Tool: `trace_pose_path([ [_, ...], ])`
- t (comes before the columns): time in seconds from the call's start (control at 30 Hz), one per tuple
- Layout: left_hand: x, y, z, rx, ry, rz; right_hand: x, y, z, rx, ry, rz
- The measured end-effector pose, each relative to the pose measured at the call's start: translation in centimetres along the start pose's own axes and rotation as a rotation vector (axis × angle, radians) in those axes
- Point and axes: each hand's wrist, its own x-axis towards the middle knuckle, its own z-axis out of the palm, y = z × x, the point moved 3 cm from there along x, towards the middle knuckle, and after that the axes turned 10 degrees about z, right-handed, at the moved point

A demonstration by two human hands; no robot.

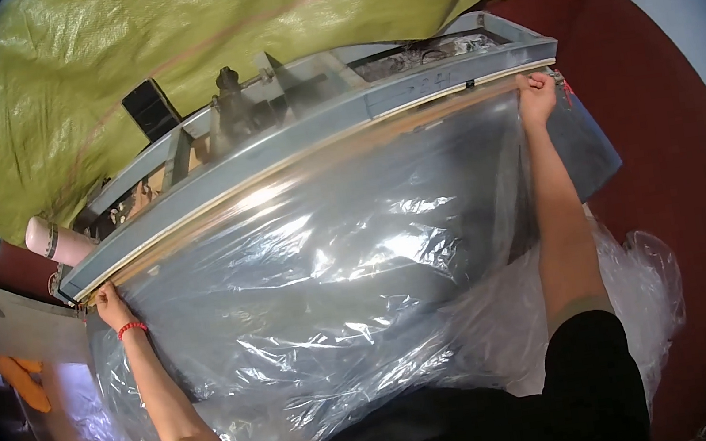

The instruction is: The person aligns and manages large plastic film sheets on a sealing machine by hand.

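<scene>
A wide sheet of clear plastic film (314, 261) spreads between my arms, wrinkled and shiny, and falls in loose folds toward my body. At the left, my left hand (110, 308), with a red bead bracelet on the wrist, pinches the film's far corner by the end of a long grey metal frame (299, 147). My right hand (538, 98) is closed on the film's other far corner near the frame's right end. Between both hands the film's edge runs along a pale strip on the frame's near side. The fingertips are partly hidden.
Behind the frame's front bar stand dark fittings (231, 94) and compartments with scraps. A dark phone-like object (150, 110) and a pink bottle (60, 241) rest along the back. Yellow-green woven sheeting (254, 10) hangs beyond. More bunched film (637, 281) lies at the right, above red floor (677, 178).
</scene>
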Motion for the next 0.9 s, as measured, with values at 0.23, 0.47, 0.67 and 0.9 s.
trace_pose_path([
  [0.23,-0.2,1.6,-1.1,0.026,0.006,-0.087,1.3,1.8,-1.1,-0.08,0.152,0.151],
  [0.47,-2.2,5.2,0.8,-0.071,0.119,-0.148,-0.6,-3.9,-1.0,-0.214,0.332,0.198],
  [0.67,-5.3,14.9,-1.3,-0.143,-0.177,-0.039,-15.6,-21.1,6.4,-0.038,-0.413,-0.482],
  [0.9,-7.0,19.9,-8.1,0.125,-0.015,0.237,-30.4,-24.2,9.5,-0.058,-1.246,-0.167],
])
